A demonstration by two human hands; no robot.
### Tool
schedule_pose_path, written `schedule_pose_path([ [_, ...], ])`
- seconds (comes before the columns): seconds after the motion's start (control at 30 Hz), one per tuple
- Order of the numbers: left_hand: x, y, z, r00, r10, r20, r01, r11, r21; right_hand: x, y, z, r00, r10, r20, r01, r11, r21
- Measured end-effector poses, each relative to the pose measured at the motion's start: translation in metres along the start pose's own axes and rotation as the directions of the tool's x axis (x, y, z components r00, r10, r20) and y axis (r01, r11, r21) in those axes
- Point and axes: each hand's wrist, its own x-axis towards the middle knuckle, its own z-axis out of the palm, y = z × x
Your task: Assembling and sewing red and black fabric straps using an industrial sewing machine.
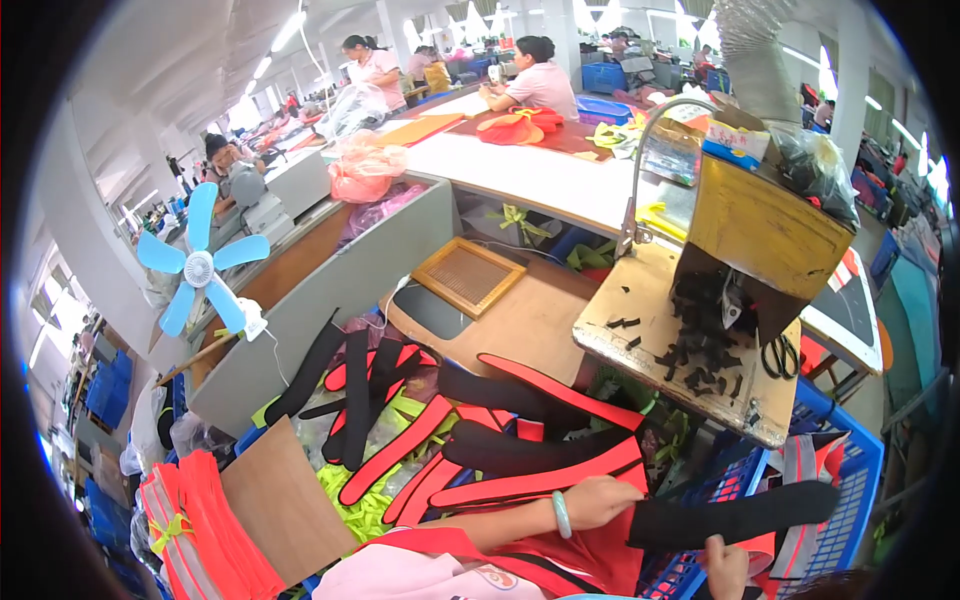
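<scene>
In the head view, my left hand [598, 500], with a pale green bangle at the wrist, is closed at the left end of a black fabric strip [735, 517]. The strip stretches to the right above a blue crate. My right hand [725, 568] is closed at the strip's lower edge, thumb up, its fingers partly hidden. Red fabric [612, 552] with black edging hangs below my left hand. Beyond my hands lies a heap of red strips [540, 482] with black borders and black strips [530, 447], over bright yellow-green ribbons [372, 512].
The blue crate [850, 510] holds grey and red pieces. Ahead right, a worn board [625, 290] carries black scraps [700, 365], scissors [780, 357] and a yellow metal machine [765, 235]. At left are a tied red bundle [215, 530] and a blue fan [200, 268]. People sit farther off.
</scene>
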Motion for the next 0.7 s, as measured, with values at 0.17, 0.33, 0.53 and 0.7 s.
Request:
schedule_pose_path([
  [0.17, 0.012, 0.007, -0.024, 0.978, 0.040, 0.207, -0.037, 0.999, -0.019, 0.000, -0.034, 0.016, 0.910, -0.403, -0.100, 0.412, 0.904, 0.113],
  [0.33, 0.032, 0.026, -0.073, 0.983, 0.064, 0.169, -0.052, 0.996, -0.076, 0.045, -0.066, 0.084, 0.825, -0.565, 0.000, 0.564, 0.824, 0.041],
  [0.53, 0.021, 0.032, -0.071, 0.992, -0.038, -0.117, 0.054, 0.989, 0.136, 0.054, -0.094, 0.077, 0.874, -0.486, -0.004, 0.481, 0.865, 0.139],
  [0.7, 0.078, 0.032, -0.112, 0.987, 0.161, 0.019, -0.160, 0.985, -0.072, 0.080, -0.111, 0.030, 0.774, -0.632, -0.046, 0.633, 0.773, 0.043],
])
